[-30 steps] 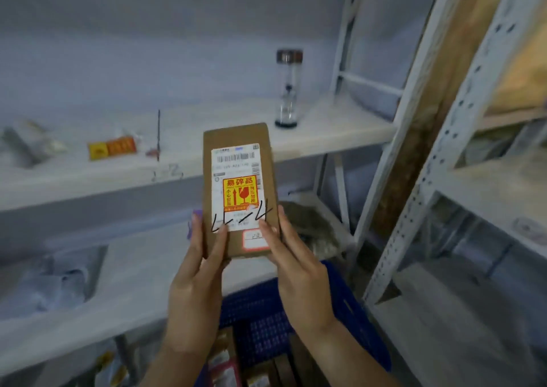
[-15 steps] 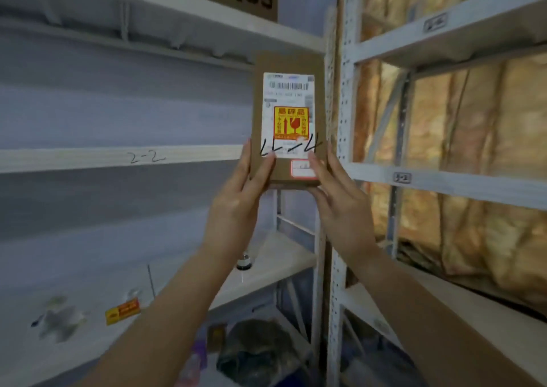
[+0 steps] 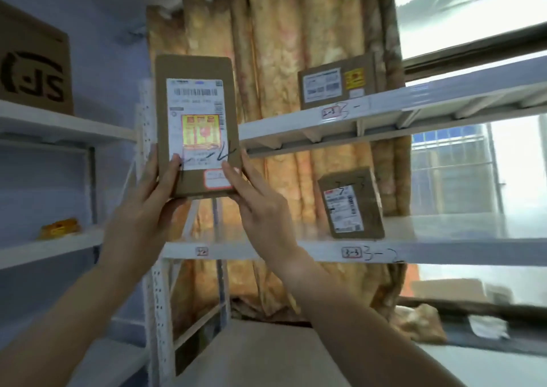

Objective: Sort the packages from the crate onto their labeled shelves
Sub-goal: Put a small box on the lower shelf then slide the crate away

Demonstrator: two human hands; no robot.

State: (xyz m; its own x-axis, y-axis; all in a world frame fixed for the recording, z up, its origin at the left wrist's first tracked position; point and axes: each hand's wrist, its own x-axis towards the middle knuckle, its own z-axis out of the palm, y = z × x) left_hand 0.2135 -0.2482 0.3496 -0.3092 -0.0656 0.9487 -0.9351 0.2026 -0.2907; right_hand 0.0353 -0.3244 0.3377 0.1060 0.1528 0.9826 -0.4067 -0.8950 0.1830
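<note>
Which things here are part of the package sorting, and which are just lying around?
Part of the job:
- held package, in left hand and right hand
- upper shelf package
- lower shelf package
- shelf label

Lying about:
- big carton
- small yellow item
- curtain
</note>
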